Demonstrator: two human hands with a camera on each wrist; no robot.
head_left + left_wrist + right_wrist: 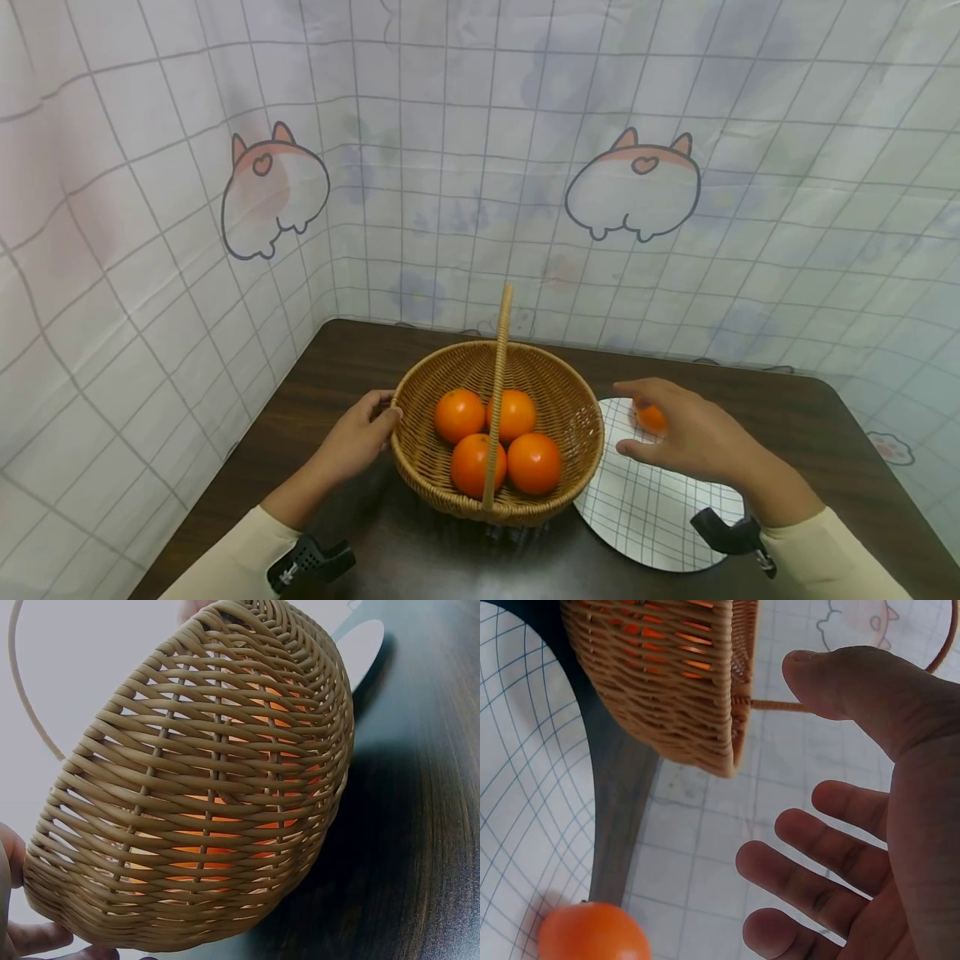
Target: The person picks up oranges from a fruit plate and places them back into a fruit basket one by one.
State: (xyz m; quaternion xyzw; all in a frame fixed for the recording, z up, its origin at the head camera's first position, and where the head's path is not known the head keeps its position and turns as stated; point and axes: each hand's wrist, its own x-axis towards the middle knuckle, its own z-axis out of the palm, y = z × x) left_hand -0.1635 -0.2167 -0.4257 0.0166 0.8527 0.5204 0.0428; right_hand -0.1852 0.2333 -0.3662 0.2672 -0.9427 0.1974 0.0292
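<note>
A wicker basket with a tall arched handle holds several oranges. My left hand grips the basket's left rim, thumb on the rim and fingers around the outside; in the left wrist view the fingertips show at the basket's edge. To the right, my right hand hovers over a white plate with a grid pattern, its fingers spread and holding nothing. One orange lies on the plate's far part, partly hidden behind the right hand in the head view.
The dark wooden table carries the basket and plate. The plate's left edge reaches under the basket's right side in the head view. A white grid-patterned curtain with cartoon animals closes off the back and left.
</note>
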